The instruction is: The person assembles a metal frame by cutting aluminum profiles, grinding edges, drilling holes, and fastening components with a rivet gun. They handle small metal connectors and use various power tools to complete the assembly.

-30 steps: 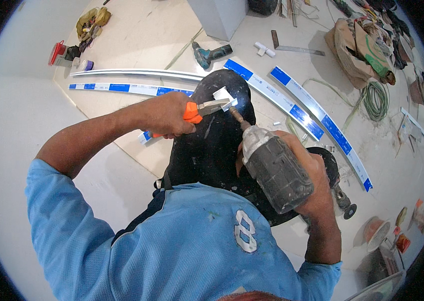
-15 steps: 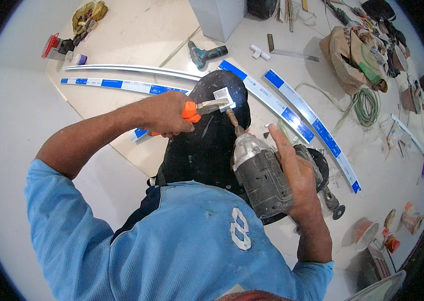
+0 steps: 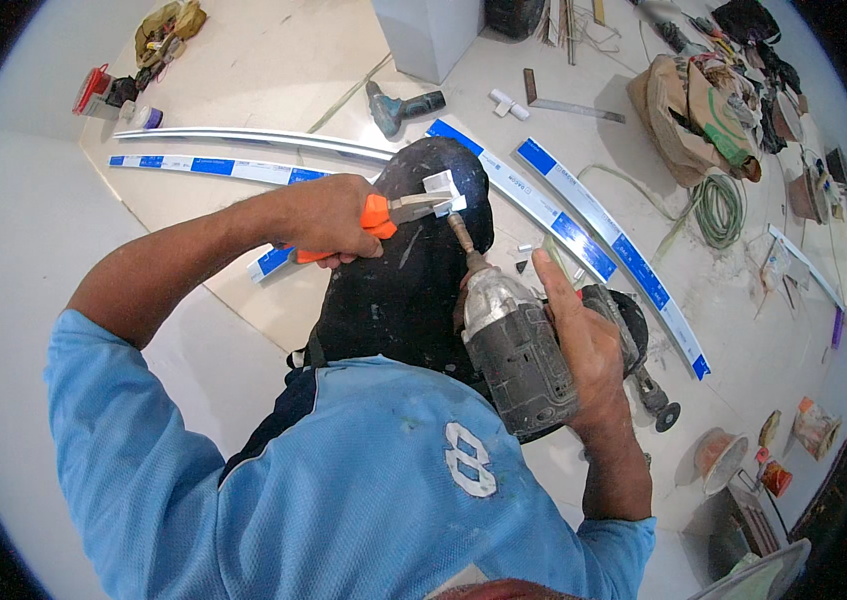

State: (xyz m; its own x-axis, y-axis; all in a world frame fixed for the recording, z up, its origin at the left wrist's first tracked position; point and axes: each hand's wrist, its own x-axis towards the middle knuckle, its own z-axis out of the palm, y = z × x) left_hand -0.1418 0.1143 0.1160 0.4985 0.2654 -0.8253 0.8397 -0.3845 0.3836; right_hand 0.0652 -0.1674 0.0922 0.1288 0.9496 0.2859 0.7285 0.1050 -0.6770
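The right hand (image 3: 583,340) is gripping a grey power drill (image 3: 513,345), fingers wrapped around its body. Just beyond, the left hand (image 3: 328,215) is squeezing orange-handled pliers (image 3: 383,213) clamped on a small white bracket (image 3: 443,190). If the bit (image 3: 460,238) catches, the bracket could twist free of the pliers.

Teal drill (image 3: 401,106) on floor, coiled green cable (image 3: 718,208), tan bag (image 3: 685,112), red tool (image 3: 91,90).
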